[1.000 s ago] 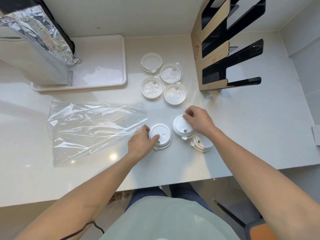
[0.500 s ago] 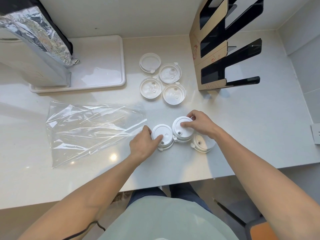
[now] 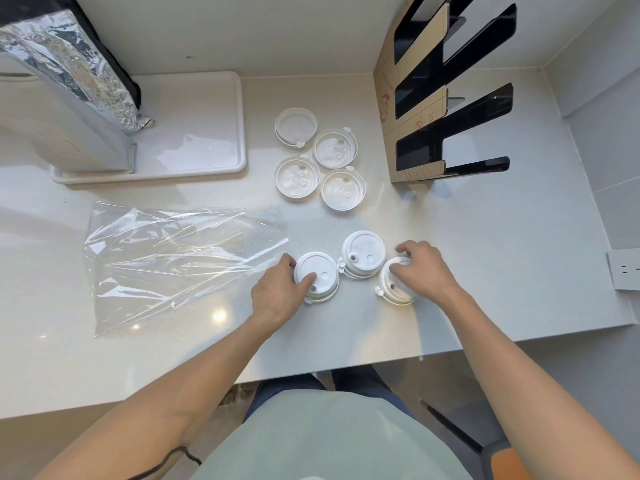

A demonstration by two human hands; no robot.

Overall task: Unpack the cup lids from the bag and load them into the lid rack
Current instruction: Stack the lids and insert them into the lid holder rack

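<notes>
Three white cup lids lie near the counter's front. My left hand (image 3: 277, 292) grips the left lid (image 3: 318, 271) by its rim, thumb on top. The middle lid stack (image 3: 363, 253) stands free between my hands. My right hand (image 3: 424, 268) closes over the right lid (image 3: 393, 285), fingers on its top and far edge. Several more lids (image 3: 320, 161) lie upside down in a cluster further back. The clear plastic bag (image 3: 173, 261) lies flat and emptied at the left. The black and cardboard lid rack (image 3: 436, 98) stands at the back right with its slots vacant.
A white tray (image 3: 194, 147) sits at the back left with a foil-lined bag (image 3: 69, 71) leaning over it. A wall socket (image 3: 625, 270) is at the right edge. The counter's front edge runs just below my wrists.
My right hand has let go of the middle lid stack and moved right onto the right lid. My left hand stays on the left lid.
</notes>
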